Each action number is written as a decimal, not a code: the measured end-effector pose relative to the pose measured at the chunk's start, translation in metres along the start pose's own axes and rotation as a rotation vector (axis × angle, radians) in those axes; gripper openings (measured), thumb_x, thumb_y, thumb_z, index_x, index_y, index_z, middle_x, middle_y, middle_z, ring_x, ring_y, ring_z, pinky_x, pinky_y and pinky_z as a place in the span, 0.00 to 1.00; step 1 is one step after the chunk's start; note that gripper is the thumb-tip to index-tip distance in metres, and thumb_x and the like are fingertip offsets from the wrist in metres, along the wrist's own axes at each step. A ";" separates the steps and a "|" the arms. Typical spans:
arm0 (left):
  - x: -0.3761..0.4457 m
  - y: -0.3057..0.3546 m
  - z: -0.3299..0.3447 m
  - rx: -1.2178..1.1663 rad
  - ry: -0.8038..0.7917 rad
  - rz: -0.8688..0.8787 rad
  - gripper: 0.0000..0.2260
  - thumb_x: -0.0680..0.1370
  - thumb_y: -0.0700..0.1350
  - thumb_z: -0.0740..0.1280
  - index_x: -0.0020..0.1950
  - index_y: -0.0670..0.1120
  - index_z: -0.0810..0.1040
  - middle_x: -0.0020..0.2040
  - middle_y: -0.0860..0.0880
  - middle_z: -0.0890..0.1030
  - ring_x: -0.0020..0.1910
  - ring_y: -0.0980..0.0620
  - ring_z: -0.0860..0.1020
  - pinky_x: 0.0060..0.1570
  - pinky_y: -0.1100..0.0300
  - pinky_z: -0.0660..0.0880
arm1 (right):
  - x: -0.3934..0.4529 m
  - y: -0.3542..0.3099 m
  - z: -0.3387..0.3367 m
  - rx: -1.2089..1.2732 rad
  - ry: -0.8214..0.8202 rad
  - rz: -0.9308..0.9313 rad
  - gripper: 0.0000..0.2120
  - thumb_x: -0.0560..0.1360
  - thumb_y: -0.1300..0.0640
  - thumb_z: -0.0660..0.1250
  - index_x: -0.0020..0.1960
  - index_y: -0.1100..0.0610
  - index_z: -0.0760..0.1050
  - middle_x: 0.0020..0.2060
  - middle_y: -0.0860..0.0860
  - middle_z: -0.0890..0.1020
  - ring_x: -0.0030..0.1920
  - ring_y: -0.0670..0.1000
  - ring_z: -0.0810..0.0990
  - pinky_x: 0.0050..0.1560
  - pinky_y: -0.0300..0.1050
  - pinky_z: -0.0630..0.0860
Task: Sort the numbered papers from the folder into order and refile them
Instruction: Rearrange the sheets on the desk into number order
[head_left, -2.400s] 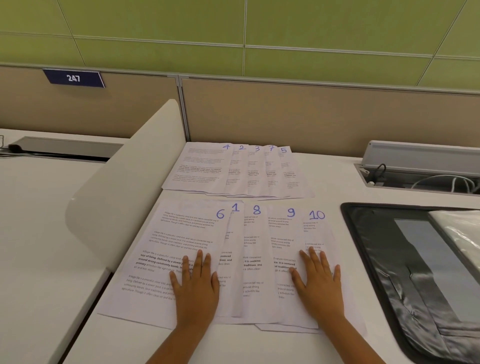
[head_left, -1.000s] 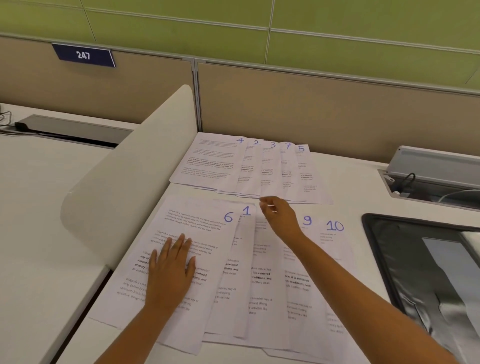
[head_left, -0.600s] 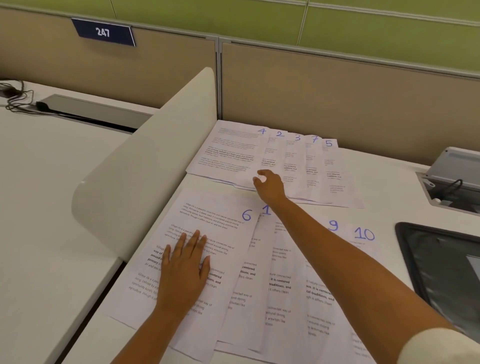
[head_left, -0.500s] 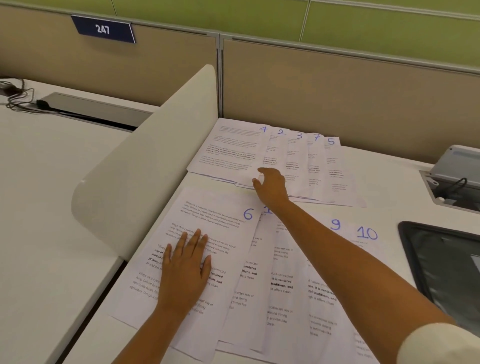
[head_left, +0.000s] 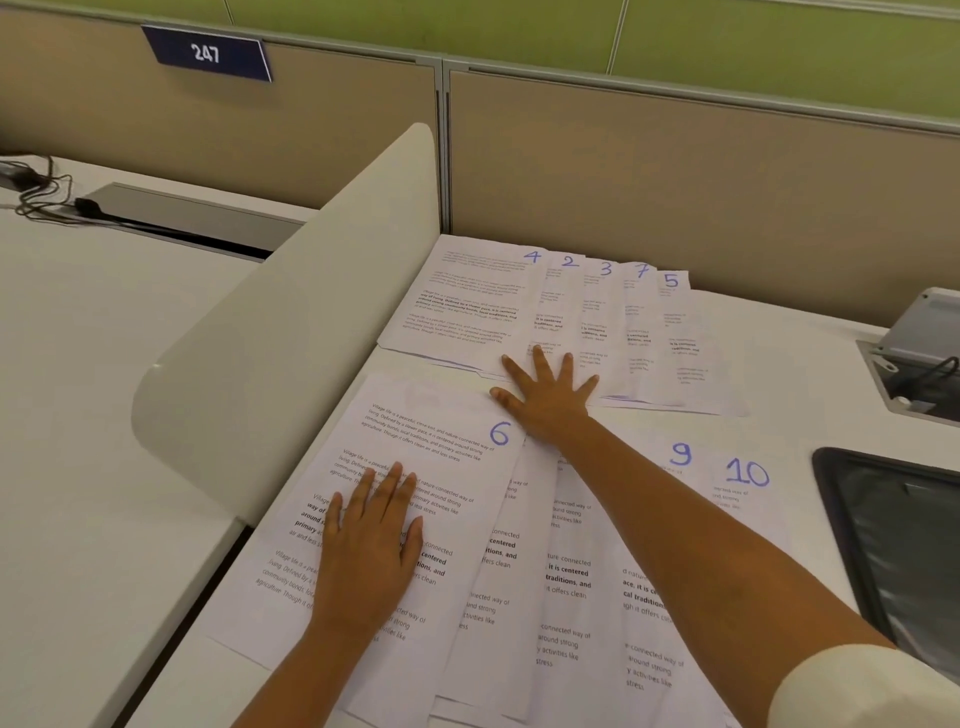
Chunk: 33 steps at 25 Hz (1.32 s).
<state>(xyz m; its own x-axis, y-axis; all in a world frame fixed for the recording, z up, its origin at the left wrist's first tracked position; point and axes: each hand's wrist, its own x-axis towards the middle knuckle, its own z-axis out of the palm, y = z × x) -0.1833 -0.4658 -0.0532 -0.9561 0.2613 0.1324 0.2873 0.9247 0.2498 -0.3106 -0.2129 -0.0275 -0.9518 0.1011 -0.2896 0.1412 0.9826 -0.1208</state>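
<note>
Ten numbered papers lie fanned in two overlapping rows on the white desk (head_left: 789, 364), so that each blue handwritten number shows at its top right corner, which I take to be the reason for the fanning: the order can be read at a glance. The far row (head_left: 618, 322), at twelve o'clock from the person, reads 4, 2, 3, 7, 5. The near row (head_left: 519, 545) shows 6, 9 and 10; the numbers between are hidden under the right forearm.

The left hand (head_left: 371, 540) lies flat on the sheet marked 6 (head_left: 415, 467), at about seven o'clock in the view, fingers straight and together, grasping nothing; it seems to pin the near row so it does not slide. The right hand (head_left: 548, 389) reaches across to the lower edge of the far row, fingers spread and pressed flat on sheets 4 (head_left: 467, 301) and 2 (head_left: 558, 312), not curled round anything. Probably it is about to slide or separate one out-of-place sheet.

A dark tray-like object (head_left: 893, 545) lies at three o'clock, possibly the folder, though I cannot tell. Sorting appears barely begun.
</note>
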 end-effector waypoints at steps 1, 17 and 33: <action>0.000 0.000 0.000 -0.002 -0.004 0.001 0.27 0.81 0.57 0.42 0.69 0.46 0.71 0.68 0.47 0.72 0.68 0.45 0.69 0.64 0.43 0.63 | 0.000 0.001 -0.001 -0.001 0.000 -0.001 0.32 0.74 0.29 0.40 0.75 0.37 0.37 0.76 0.47 0.37 0.74 0.62 0.34 0.66 0.73 0.37; 0.003 0.008 -0.021 -0.397 0.187 -0.073 0.31 0.76 0.64 0.52 0.76 0.53 0.52 0.73 0.51 0.63 0.71 0.51 0.62 0.68 0.47 0.59 | 0.004 0.070 -0.027 0.007 0.053 0.130 0.36 0.72 0.28 0.42 0.75 0.39 0.35 0.75 0.49 0.35 0.74 0.61 0.35 0.67 0.72 0.37; 0.183 0.101 0.018 0.267 -0.355 0.099 0.36 0.70 0.71 0.29 0.76 0.60 0.45 0.77 0.53 0.47 0.75 0.40 0.42 0.68 0.37 0.39 | -0.001 0.148 -0.011 -0.006 0.039 0.149 0.34 0.73 0.29 0.41 0.74 0.38 0.33 0.75 0.46 0.35 0.74 0.59 0.33 0.67 0.70 0.36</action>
<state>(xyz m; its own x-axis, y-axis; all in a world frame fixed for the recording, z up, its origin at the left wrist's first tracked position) -0.3302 -0.3199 -0.0210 -0.8987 0.3876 -0.2052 0.3978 0.9174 -0.0094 -0.2919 -0.0661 -0.0349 -0.9304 0.2513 -0.2669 0.2795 0.9573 -0.0732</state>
